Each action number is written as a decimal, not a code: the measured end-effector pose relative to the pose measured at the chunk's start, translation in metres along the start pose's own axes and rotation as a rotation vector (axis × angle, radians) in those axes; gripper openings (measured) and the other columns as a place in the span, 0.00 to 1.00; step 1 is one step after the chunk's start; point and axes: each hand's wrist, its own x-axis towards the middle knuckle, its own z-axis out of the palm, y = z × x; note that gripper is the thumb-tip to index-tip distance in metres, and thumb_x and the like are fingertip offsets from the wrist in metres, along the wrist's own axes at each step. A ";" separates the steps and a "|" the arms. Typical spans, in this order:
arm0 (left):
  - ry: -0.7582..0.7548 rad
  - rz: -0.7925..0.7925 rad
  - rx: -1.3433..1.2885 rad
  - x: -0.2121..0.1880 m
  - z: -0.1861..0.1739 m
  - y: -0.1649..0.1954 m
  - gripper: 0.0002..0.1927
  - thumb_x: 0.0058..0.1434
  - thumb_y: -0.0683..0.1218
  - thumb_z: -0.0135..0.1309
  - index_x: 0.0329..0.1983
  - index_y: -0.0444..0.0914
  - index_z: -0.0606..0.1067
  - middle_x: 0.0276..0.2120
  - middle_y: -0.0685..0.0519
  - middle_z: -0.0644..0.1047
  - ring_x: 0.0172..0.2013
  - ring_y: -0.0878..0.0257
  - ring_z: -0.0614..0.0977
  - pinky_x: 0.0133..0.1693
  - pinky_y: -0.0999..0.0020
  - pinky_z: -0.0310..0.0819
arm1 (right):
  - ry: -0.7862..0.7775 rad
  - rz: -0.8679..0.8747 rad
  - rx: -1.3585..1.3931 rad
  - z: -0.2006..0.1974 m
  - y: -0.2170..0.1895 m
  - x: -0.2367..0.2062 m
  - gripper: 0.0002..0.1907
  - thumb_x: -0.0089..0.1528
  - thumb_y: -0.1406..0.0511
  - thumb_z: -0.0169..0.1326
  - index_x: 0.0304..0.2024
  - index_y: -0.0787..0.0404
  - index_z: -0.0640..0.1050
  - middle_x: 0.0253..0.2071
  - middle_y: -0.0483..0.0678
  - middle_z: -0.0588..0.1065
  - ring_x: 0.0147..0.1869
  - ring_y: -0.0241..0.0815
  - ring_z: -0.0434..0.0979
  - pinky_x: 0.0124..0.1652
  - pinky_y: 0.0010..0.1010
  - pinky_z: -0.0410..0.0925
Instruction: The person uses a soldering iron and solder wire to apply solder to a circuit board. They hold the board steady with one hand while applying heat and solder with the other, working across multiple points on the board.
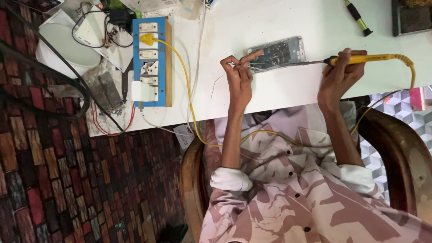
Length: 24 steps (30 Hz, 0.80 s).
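Note:
An opened phone [281,51] with its insides bare lies on the white table [270,90]. My left hand [239,74] pinches a thin solder wire [225,78] between thumb and fingers, its index finger resting on the phone's left end. A yellow-handled soldering iron [373,58] is gripped by my right hand [340,74], and its metal tip points left and reaches the phone's lower edge. The iron's yellow cord [193,117] runs across my lap to a plug.
A blue switch-and-socket board [150,63] with a yellow plug lies at the table's left, tangled cables around it. A white bowl [63,42] sits further left. A green-and-black screwdriver [357,17] and a dark tray [411,18] lie at the far right. Wooden chair arms [396,148] flank me.

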 end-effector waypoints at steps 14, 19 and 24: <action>0.036 0.058 -0.026 0.006 -0.002 -0.002 0.06 0.80 0.41 0.28 0.45 0.44 0.49 0.52 0.36 0.78 0.22 0.69 0.64 0.28 0.75 0.62 | 0.020 0.034 0.040 -0.006 0.012 0.012 0.12 0.78 0.61 0.51 0.45 0.61 0.65 0.30 0.43 0.65 0.24 0.30 0.57 0.23 0.24 0.56; 0.068 0.041 -0.076 0.008 -0.001 -0.004 0.06 0.81 0.42 0.31 0.48 0.43 0.50 0.44 0.38 0.79 0.25 0.67 0.64 0.31 0.72 0.63 | 0.090 0.012 0.118 -0.003 0.008 0.014 0.12 0.79 0.60 0.50 0.46 0.61 0.66 0.32 0.42 0.63 0.26 0.28 0.54 0.22 0.20 0.53; 0.108 0.092 -0.102 0.016 -0.003 -0.004 0.04 0.81 0.45 0.31 0.48 0.41 0.55 0.41 0.39 0.80 0.25 0.67 0.69 0.31 0.72 0.67 | -0.027 0.015 0.069 0.000 0.007 0.015 0.13 0.79 0.60 0.51 0.45 0.59 0.65 0.31 0.40 0.62 0.24 0.26 0.53 0.23 0.19 0.54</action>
